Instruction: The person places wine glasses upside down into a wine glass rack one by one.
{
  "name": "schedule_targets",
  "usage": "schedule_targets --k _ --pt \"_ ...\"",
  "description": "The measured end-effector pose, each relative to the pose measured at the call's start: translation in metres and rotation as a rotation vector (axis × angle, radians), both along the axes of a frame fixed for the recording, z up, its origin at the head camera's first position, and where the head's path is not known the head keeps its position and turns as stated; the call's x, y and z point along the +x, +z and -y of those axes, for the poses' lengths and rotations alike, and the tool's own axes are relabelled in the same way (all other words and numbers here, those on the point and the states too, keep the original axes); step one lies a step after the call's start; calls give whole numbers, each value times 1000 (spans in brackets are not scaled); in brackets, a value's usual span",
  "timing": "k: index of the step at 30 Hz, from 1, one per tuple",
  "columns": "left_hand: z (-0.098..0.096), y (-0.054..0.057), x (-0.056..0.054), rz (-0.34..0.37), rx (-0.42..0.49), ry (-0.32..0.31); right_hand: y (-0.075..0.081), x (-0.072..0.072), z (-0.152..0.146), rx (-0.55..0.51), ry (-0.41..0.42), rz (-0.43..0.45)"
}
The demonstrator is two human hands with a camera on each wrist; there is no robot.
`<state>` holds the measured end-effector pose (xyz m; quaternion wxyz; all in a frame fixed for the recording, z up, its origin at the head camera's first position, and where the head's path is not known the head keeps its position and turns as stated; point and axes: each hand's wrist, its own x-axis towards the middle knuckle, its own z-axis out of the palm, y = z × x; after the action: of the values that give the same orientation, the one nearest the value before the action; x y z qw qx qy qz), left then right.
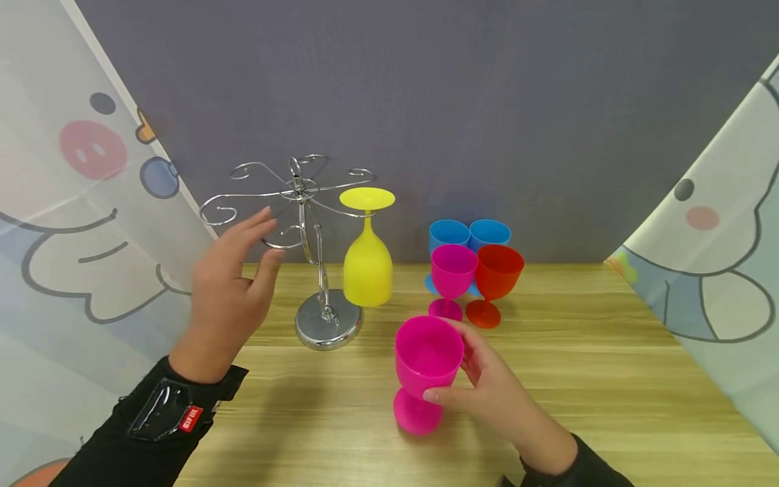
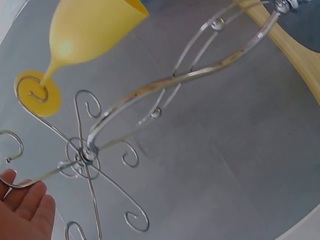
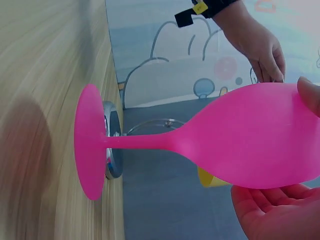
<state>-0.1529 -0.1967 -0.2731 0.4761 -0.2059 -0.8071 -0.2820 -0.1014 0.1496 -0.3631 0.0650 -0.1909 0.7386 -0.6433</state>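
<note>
On my head view I have the right hand [image 1: 487,389] grasping the bowl of an upright magenta goblet [image 1: 422,368] between fingers and thumb, lower centre of the frame, the table [image 1: 584,379] beneath. My left hand [image 1: 228,291], left of centre, has released, loosely extended fingers near a chrome rack [image 1: 299,190]; I cannot tell whether they touch. A yellow goblet [image 1: 368,267] hangs upside down at the rack's right.

Two pink stemmed goblets [image 1: 420,368], two blue goblets [image 1: 448,235], one red goblet [image 1: 495,279], one yellow goblet [image 1: 368,270] (six altogether). One chrome wire rack [image 1: 318,322].
</note>
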Motion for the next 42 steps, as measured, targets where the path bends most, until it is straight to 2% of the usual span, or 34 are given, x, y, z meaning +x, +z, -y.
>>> schedule_targets --k 6,11,16,21,27,31,36,42 --pt "-11 -1 1 2 40 12 2 2 3 -26 57 -69" --pt "-18 -2 3 35 91 13 2 2 3 -32 86 -112" --pt "-23 -6 3 42 129 -26 1 2 2 -33 118 -126" --pt "-23 -10 5 49 111 -61 1 1 2 -36 136 -117" --pt "-22 -13 8 81 114 -73 1 1 1 -31 126 -110" --pt "-22 -16 12 48 130 -87 0 2 1 -26 112 -91" --pt "-27 -16 23 -25 129 -72 -2 2 1 -28 105 -87" --pt "-43 -12 40 -155 161 -114 -1 3 0 -35 97 -103"
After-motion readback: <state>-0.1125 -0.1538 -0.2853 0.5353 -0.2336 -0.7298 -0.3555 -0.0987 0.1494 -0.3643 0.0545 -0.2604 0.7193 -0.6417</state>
